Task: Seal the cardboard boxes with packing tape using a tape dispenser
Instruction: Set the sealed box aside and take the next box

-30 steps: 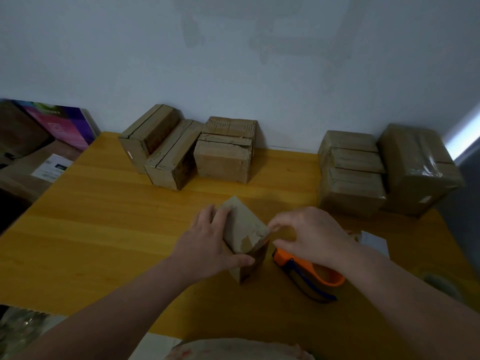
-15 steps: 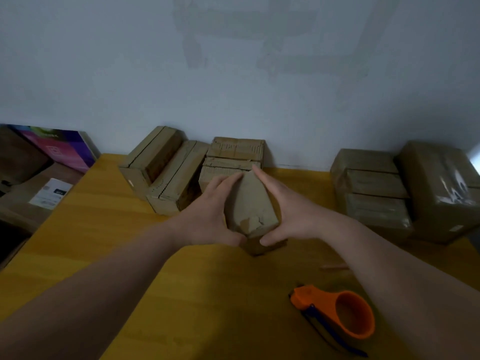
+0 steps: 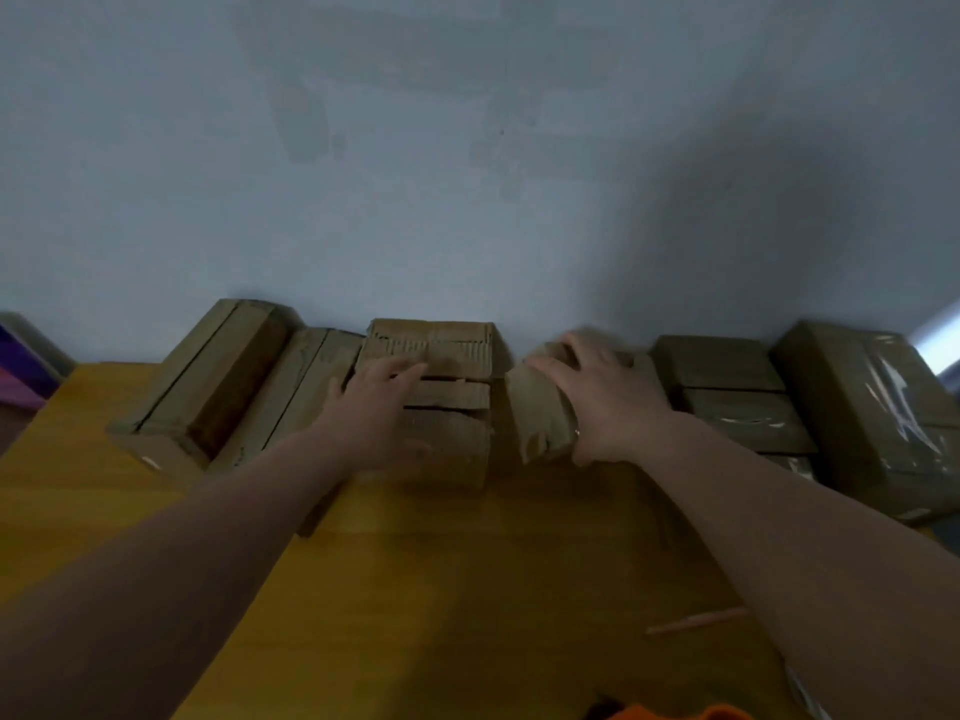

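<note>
Head view: a person's right hand (image 3: pixel 602 402) grips a small cardboard box (image 3: pixel 540 415), fingers curled over its top, at the far edge of the yellow table (image 3: pixel 467 589) against the wall (image 3: pixel 467 200). The box sits between a middle stack of boxes (image 3: pixel 447 350) and the film-wrapped boxes (image 3: pixel 727 387) near the far right corner. The left hand (image 3: pixel 374 407), fingers straight, reaches across the front of the middle stack; contact is too blurred to tell. Two more boxes (image 3: pixel 208 387) lean near the far left corner. An orange sliver of the tape dispenser (image 3: pixel 670 713) shows toward the table's near edge.
</note>
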{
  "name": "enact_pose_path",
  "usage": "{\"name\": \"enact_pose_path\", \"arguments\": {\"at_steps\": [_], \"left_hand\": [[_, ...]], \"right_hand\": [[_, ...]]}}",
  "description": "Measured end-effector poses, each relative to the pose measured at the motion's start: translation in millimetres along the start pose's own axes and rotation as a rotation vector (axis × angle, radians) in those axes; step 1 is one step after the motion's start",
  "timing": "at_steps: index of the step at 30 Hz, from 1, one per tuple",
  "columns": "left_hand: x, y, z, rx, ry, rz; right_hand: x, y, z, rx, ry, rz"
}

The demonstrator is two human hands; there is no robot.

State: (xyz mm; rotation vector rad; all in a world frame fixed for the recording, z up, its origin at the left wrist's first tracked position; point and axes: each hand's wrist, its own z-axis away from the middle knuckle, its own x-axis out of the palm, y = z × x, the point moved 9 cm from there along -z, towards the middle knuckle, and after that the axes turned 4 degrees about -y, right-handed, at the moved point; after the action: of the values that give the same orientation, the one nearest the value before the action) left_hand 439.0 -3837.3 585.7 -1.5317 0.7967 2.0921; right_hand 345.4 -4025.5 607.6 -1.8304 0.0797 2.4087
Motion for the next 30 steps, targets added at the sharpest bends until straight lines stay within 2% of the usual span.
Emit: {"name": "enact_pose_path", "arguments": {"at_steps": [2, 5, 11, 17, 24, 30], "left_hand": [[16.5, -16.8, -13.9, -0.056, -0.075, -0.081], [42.2, -33.4, -24.7, -0.076, -0.162, -0.028], [52.3, -35.8, -27.7, -0.033, -0.032, -0.009], [55.1, -31.9, -22.6, -0.040, -0.012, -0.008], [70.4, -10.4, 15.4, -0.076, -0.038, 0.036], [97.8, 34.3, 83.9, -0.048, -0.079, 0.003]], "right_hand": [[7.6, 7.9, -19.2, 0.033, -0.017, 0.061], [20.7, 23.4, -42.1, 0.098, -0.041, 0.102], [55.3, 45.1, -60.3, 0.247, -0.001, 0.024], [87.8, 45.5, -46.0, 0.314, -0.020, -0.188], [88.2, 9.2, 25.8, 0.186, 0.052, -0.379], [120.9, -0.6, 133.7, 0.148, -0.105, -0.438]]}}
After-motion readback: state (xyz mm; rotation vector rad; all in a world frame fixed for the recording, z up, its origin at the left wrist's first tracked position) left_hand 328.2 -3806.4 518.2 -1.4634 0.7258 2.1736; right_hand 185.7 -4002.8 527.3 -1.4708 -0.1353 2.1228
